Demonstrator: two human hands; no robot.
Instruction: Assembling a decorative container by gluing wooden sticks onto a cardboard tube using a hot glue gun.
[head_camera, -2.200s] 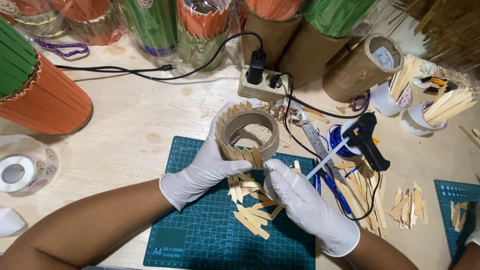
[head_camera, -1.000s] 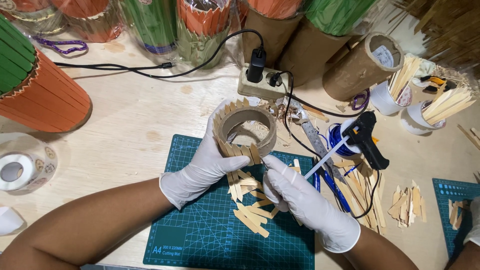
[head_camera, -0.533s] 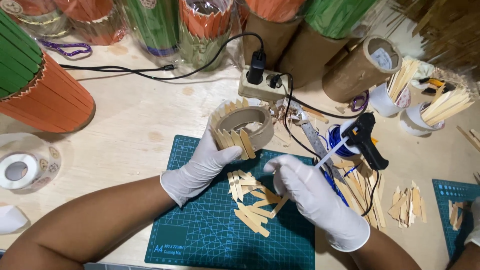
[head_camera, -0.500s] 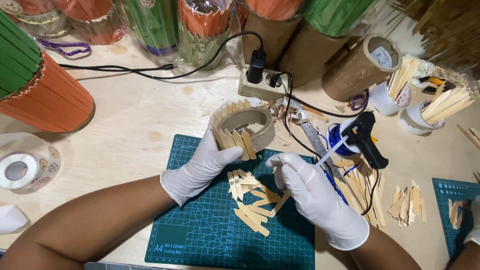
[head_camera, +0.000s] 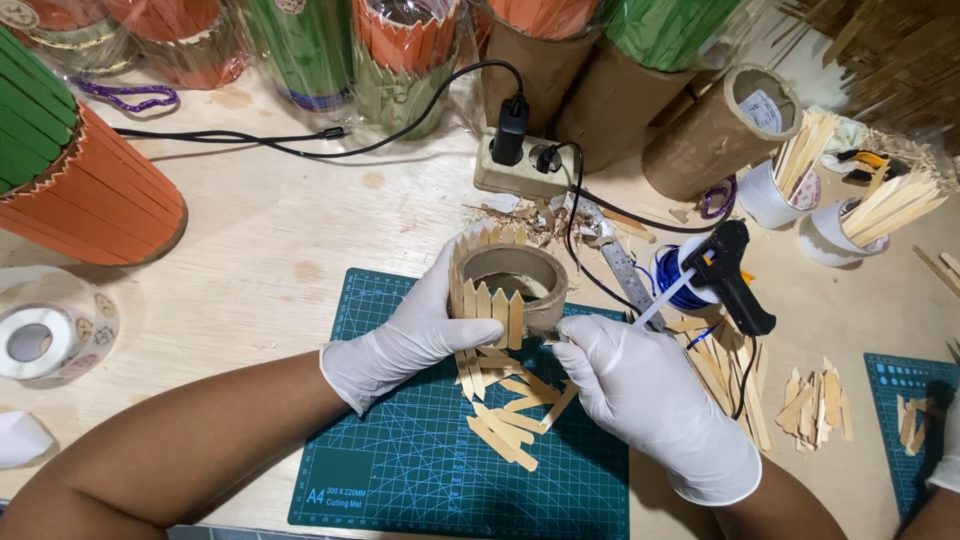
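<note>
Though small, the cardboard ring (head_camera: 508, 285) looks light and stiff; its glued wooden sticks (head_camera: 487, 305) seem brittle, so hold it by the bare rim. It sits tilted at the far edge of the green cutting mat (head_camera: 400, 470), above loose sticks (head_camera: 510, 420). Left hand (head_camera: 420, 330) curls around its side, grasping it. Right hand (head_camera: 640, 390) closes at its near wall; whether it pinches anything, cannot tell. Glue gun (head_camera: 735, 285) lies beyond.

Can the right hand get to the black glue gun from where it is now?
Probably yes. The right hand sits at the cardboard ring, and the glue gun lies just beyond it on the table, with only loose wooden sticks between.
</note>
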